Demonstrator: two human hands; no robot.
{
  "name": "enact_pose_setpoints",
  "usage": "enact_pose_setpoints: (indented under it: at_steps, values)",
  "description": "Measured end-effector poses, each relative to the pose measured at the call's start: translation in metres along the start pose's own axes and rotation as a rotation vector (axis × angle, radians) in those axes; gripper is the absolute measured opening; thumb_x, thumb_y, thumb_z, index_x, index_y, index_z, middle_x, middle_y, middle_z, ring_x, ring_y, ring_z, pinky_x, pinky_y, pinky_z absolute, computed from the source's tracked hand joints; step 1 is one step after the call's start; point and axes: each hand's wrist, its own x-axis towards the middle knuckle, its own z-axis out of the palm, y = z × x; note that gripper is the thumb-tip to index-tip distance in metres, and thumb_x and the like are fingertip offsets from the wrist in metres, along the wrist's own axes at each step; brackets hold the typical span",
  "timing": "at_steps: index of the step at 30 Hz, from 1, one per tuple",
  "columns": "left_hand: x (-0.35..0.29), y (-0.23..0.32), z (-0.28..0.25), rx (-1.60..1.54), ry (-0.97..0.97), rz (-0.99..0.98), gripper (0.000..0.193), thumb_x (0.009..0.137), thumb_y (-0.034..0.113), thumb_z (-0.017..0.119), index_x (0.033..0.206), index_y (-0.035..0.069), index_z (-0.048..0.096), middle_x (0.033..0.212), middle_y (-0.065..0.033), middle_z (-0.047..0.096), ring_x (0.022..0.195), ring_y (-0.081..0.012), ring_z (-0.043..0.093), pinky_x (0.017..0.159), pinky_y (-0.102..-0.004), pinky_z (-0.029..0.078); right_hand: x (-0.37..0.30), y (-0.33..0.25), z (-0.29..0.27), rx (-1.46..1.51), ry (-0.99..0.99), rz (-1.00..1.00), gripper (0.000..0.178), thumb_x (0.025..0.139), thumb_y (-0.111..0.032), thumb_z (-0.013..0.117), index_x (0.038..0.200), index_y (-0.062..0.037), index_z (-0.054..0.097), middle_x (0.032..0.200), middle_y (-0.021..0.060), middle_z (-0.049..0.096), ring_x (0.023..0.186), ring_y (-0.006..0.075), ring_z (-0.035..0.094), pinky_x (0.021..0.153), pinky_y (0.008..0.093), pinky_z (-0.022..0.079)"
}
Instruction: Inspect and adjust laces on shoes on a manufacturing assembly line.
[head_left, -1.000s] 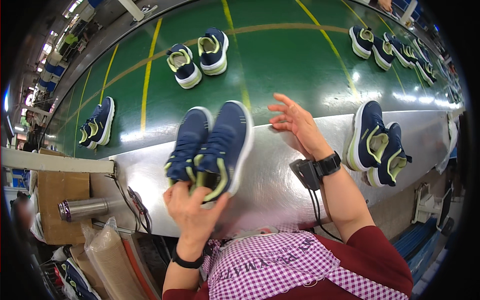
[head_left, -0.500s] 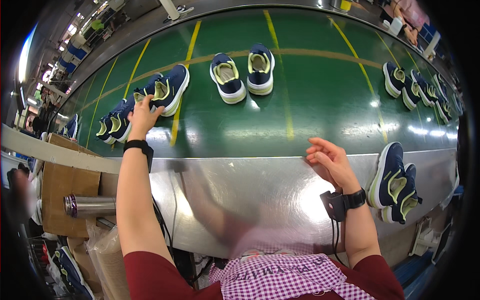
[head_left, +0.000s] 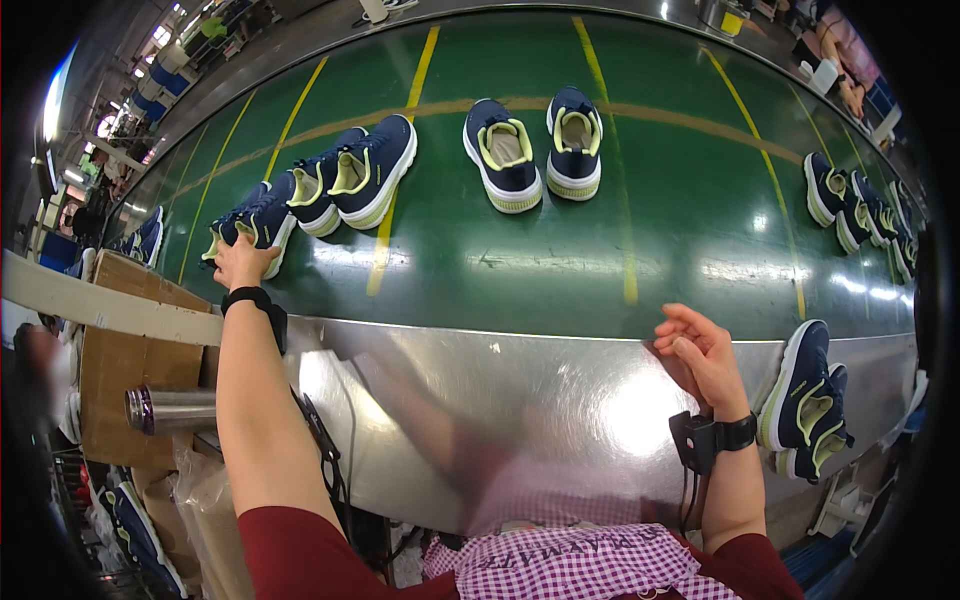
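The left grip [head_left: 246,262] is at the heels of a navy pair of shoes [head_left: 268,222] on the green belt [head_left: 480,270]; whether it has clenched on them, I cannot tell. Just beside them sits a second pair [head_left: 388,158], and farther right a third pair [head_left: 518,182]. The right grip [head_left: 698,350] (fingers loosely bent) holds nothing over the edge of the metal bench [head_left: 480,390], near a fourth pair [head_left: 793,400] at the right.
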Motion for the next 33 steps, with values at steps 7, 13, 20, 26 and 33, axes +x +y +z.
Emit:
enact_pose_setpoints:
  at_steps: [7,13,20,26,33]
  values:
    - [0.042,-0.013,-0.022,0.167,-0.236,0.023,0.063,0.066,0.052,0.081,0.121,0.025,0.068,0.152,-0.0092,0.034,0.137,-0.0336,0.033,0.110,-0.0537,0.027,-0.004,0.003,0.001,0.050,0.040,0.056,0.039,0.090,0.002,0.055,0.129,0.0022,0.055,0.106,0.0100,0.065,0.092,0.0140,0.065,0.085,0.0270,0.053]
    - [0.092,-0.058,0.011,-0.094,-0.363,0.215,0.061,0.066,0.054,0.078,0.117,0.021,0.070,0.119,-0.0092,0.067,0.119,-0.0284,0.057,0.105,-0.0583,0.032,0.000,0.006,0.003,0.096,0.012,0.034,0.038,0.091,0.000,0.056,0.128,0.0030,0.055,0.105,0.0111,0.066,0.090,0.0140,0.066,0.084,0.0269,0.053]
    - [0.057,-0.015,0.009,-0.021,-0.293,0.168,0.063,0.066,0.061,0.075,0.112,0.017,0.072,0.124,-0.0111,0.064,0.116,-0.0271,0.060,0.098,-0.0451,0.044,0.006,0.009,0.004,0.132,-0.006,-0.018,0.036,0.094,-0.003,0.056,0.129,0.0038,0.053,0.106,0.0106,0.066,0.092,0.0142,0.066,0.084,0.0269,0.053]
    - [0.055,-0.029,-0.008,-0.797,-0.165,-0.161,0.079,0.060,0.063,0.080,0.098,-0.006,0.071,0.087,-0.0137,0.068,0.075,-0.0222,0.064,0.066,-0.0339,0.049,0.003,0.003,0.013,0.146,-0.013,-0.011,0.035,0.096,-0.005,0.055,0.130,0.0028,0.053,0.105,0.0097,0.065,0.090,0.0133,0.064,0.083,0.0263,0.052]
    - [-0.009,-0.060,-0.049,-1.510,-0.542,0.226,0.037,0.092,0.022,0.066,0.119,-0.002,0.062,0.109,-0.0124,0.067,0.094,-0.0192,0.067,0.080,-0.0315,0.056,0.003,-0.006,0.007,0.008,-0.083,0.047,0.042,0.096,-0.025,0.061,0.130,-0.0021,0.056,0.101,0.0059,0.068,0.089,0.0105,0.064,0.074,0.0252,0.052]
